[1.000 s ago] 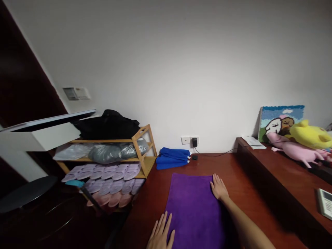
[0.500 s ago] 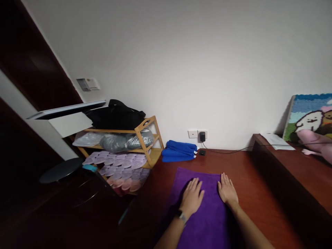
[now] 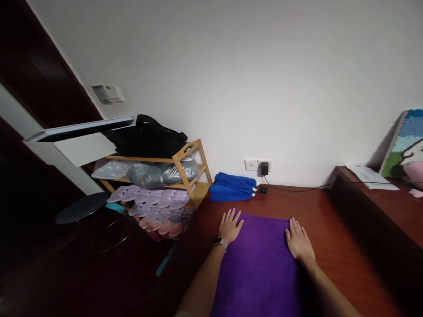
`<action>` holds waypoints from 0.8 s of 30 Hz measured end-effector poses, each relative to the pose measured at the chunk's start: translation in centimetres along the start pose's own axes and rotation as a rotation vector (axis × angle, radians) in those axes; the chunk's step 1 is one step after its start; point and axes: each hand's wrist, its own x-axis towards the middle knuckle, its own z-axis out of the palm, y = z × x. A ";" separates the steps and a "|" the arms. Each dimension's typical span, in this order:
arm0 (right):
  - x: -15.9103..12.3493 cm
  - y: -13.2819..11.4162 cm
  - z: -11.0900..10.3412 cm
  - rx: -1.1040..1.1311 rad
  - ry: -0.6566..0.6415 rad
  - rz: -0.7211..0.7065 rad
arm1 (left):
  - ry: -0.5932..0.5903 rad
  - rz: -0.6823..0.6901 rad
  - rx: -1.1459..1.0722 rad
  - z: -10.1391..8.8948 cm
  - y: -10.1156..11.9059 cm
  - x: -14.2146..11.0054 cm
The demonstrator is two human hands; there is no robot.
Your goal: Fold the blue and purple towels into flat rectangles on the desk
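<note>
A purple towel (image 3: 259, 264) lies spread flat on the reddish-brown wooden table (image 3: 343, 251), its near end running out of the bottom of the view. My left hand (image 3: 229, 226), with a watch on the wrist, rests open on the towel's far left corner. At the far right corner, my right hand (image 3: 300, 240) lies flat, fingers stretched out, partly on the towel's edge. Beyond the towel, against the wall, is a pile of folded blue towels (image 3: 233, 187) with small white tags.
Left of the table stands a wooden rack (image 3: 194, 176) with a black bag (image 3: 148, 138) and rows of slippers (image 3: 158, 198). A black stool (image 3: 82, 207) is farther left. A plugged-in adapter (image 3: 265, 168) trails a cable along the wall. A raised ledge (image 3: 373, 207) borders the right side.
My left hand has slid left across the towel to its far left corner. My right hand stays by the right corner. The view has turned slightly.
</note>
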 end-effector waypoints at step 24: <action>0.0 0.1 -0.2 0.015 0.003 0.016 | 0.052 0.339 -0.151 2.3 14.5 -2.6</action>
